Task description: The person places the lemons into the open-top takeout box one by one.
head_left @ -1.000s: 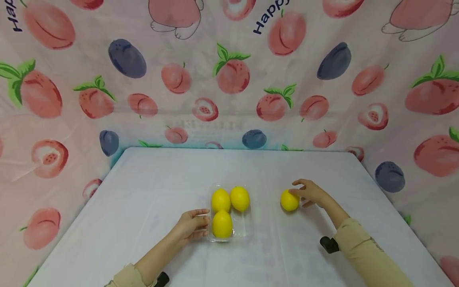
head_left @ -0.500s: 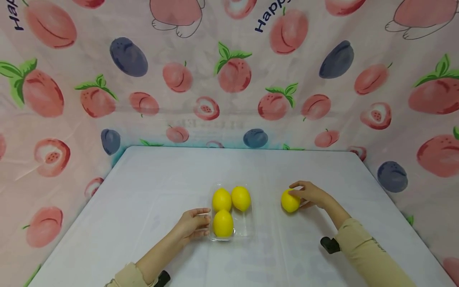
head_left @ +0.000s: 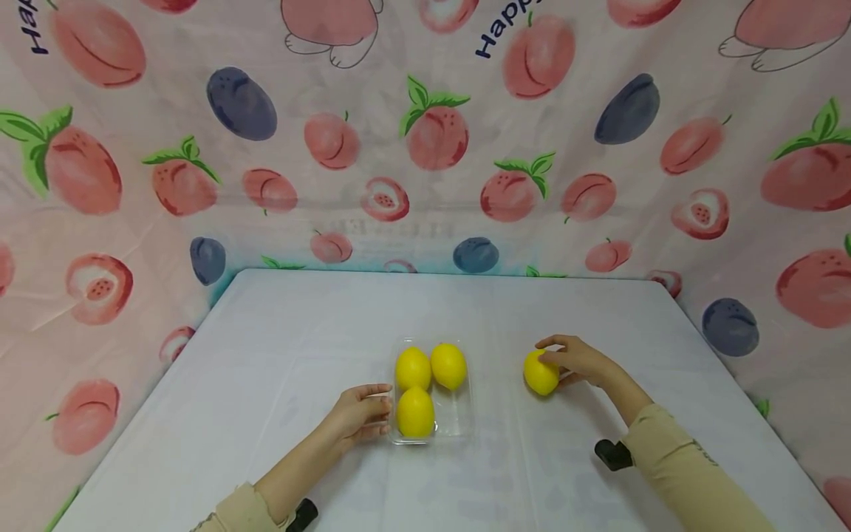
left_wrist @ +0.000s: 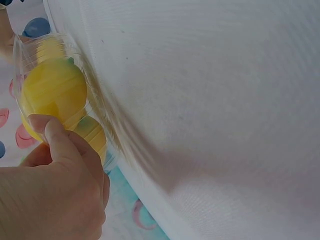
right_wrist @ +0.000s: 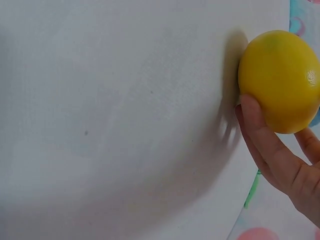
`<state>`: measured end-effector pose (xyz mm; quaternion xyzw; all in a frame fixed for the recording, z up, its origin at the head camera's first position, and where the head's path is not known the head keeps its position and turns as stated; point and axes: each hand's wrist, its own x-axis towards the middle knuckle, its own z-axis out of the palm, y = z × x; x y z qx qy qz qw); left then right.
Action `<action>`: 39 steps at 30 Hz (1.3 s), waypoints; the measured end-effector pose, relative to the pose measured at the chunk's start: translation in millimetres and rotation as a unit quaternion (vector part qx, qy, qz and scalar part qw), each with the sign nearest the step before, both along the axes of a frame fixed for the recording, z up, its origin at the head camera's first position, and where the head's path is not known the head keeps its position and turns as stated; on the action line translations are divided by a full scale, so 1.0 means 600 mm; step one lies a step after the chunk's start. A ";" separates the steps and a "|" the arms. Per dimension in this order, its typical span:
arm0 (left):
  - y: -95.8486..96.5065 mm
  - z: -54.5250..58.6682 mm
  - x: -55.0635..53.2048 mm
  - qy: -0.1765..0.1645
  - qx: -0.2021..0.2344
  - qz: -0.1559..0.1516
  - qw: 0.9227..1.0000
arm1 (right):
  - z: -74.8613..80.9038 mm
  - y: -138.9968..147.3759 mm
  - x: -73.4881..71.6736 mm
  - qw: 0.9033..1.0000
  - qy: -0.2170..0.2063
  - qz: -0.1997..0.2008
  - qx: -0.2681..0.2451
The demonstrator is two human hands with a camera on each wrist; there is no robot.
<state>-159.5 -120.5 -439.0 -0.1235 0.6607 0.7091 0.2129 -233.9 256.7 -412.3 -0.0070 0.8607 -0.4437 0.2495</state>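
A clear plastic box (head_left: pixel 453 425) on the white table holds three yellow lemons: one at back left (head_left: pixel 413 368), one at back right (head_left: pixel 448 366) and one at front left (head_left: pixel 415 414). At its left wall, my left hand (head_left: pixel 359 417) holds the box by the side, thumb and fingers at the edge. The left wrist view shows this hand (left_wrist: pixel 65 175) in front of the lemons (left_wrist: pixel 55 90). To the right of the box, my right hand (head_left: pixel 578 360) grips a single lemon (head_left: pixel 540 375) from its right. In the right wrist view, fingers (right_wrist: pixel 270 145) curve under that lemon (right_wrist: pixel 280 75).
A white cloth covers the table (head_left: pixel 319 318). Behind and on both sides hangs a fruit-printed curtain (head_left: pixel 372 96). Beige sleeves (head_left: pixel 685 462) and black wrist devices (head_left: pixel 613 454) are on the forearms. The front right part of the box bears no lemon.
My right hand has moved slightly left and its fingers have closed in on the loose lemon. The left hand stays at the box. The head view has shifted a little.
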 end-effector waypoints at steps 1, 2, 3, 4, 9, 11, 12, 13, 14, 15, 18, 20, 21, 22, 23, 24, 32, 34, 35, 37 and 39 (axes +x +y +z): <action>0.000 0.001 0.000 0.000 -0.001 0.000 1.000 | 0.000 0.000 0.000 1.000 0.000 -0.002 -0.002; 0.000 0.001 0.000 0.000 -0.001 -0.001 1.000 | 0.000 0.001 0.000 1.000 -0.001 -0.003 -0.004; 0.000 0.001 0.000 0.001 -0.001 -0.001 1.000 | 0.000 0.001 0.000 1.000 -0.001 -0.004 -0.007; 0.000 0.001 -0.001 0.001 -0.002 -0.001 1.000 | 0.000 0.001 0.001 1.000 -0.001 -0.005 -0.009; -0.001 0.001 0.000 0.003 0.000 -0.001 1.000 | 0.001 -0.002 0.004 1.000 0.000 -0.009 -0.016; 0.000 0.001 0.000 0.002 0.000 -0.001 1.000 | 0.002 -0.004 0.006 1.000 0.002 -0.010 -0.017; 0.000 0.001 0.000 0.001 -0.001 0.000 1.000 | 0.002 -0.005 0.007 1.000 0.003 -0.009 -0.018; 0.001 0.001 -0.001 0.001 -0.003 0.001 1.000 | 0.003 -0.006 0.008 1.000 0.005 -0.008 -0.018; 0.001 0.001 -0.001 0.000 -0.004 0.002 1.000 | 0.004 -0.007 0.008 1.000 0.007 -0.006 -0.019; 0.001 0.001 -0.001 0.000 -0.005 0.003 1.000 | 0.005 -0.008 0.009 1.000 0.009 -0.006 -0.019; 0.001 0.001 -0.001 -0.001 -0.008 0.005 1.000 | 0.008 -0.012 0.013 1.000 0.015 0.000 -0.022; 0.001 0.001 -0.001 -0.002 -0.010 0.007 1.000 | 0.009 -0.016 0.015 0.999 0.018 0.002 -0.027; 0.002 0.001 -0.001 -0.001 -0.012 0.008 1.000 | 0.009 -0.017 0.016 0.999 0.020 0.003 -0.029; 0.002 0.001 0.000 -0.001 -0.013 0.009 1.000 | 0.009 -0.019 0.018 0.999 0.021 0.004 -0.031; 0.002 0.001 0.000 0.001 -0.013 0.009 1.000 | 0.009 -0.021 0.019 0.999 0.023 0.004 -0.032; 0.003 0.000 0.000 0.000 -0.014 0.010 1.000 | 0.010 -0.024 0.020 0.999 0.025 0.004 -0.033; 0.003 0.000 -0.002 -0.009 -0.015 0.011 1.000 | 0.019 -0.050 0.031 0.998 0.036 0.008 -0.042; 0.004 0.001 -0.002 -0.009 -0.016 0.014 1.000 | 0.021 -0.056 0.034 0.998 0.040 0.009 -0.045; 0.004 0.002 -0.001 -0.009 -0.016 0.014 1.000 | 0.022 -0.059 0.035 0.998 0.042 0.009 -0.045; 0.003 0.003 -0.001 -0.009 -0.013 0.014 1.000 | 0.023 -0.065 0.037 0.998 0.046 0.011 -0.048; 0.002 0.003 0.000 -0.007 -0.010 0.011 1.000 | 0.023 -0.070 0.040 0.997 0.053 0.011 -0.049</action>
